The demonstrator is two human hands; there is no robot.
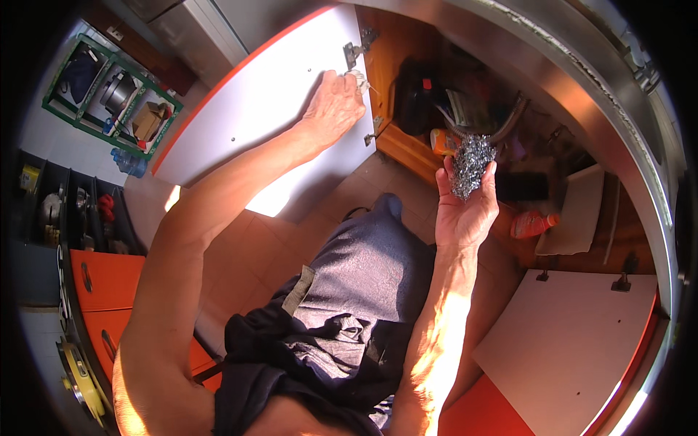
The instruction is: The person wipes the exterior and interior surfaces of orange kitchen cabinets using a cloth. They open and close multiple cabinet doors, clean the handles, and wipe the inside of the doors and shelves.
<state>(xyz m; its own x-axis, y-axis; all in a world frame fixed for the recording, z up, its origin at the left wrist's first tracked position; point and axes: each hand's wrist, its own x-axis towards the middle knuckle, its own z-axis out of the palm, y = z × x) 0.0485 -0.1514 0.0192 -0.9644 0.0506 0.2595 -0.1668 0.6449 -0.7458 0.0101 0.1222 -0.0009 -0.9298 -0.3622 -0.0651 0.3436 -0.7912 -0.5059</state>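
Note:
My left hand (pixel 339 106) presses against the white inner face of an open cabinet door (pixel 272 92), close to its upper metal hinge (pixel 351 53). Its fingers are closed on a pale crumpled piece, perhaps cloth or paper (pixel 359 82), that shows only in part. In my right hand (pixel 468 207), palm up, is a silvery metal scouring pad (pixel 472 166), held between thumb and fingers in front of the open cabinet. An orange container (pixel 443 141) lies just behind the pad, partly hidden by it.
Inside the cabinet are a corrugated hose (pixel 512 117), a dark container (pixel 417 103), a red bottle (pixel 531 224) and a pale board (pixel 575 212). A second open door (pixel 572 338) stands at right. Green-framed shelving (pixel 112 98) and orange drawers (pixel 106 278) are at left.

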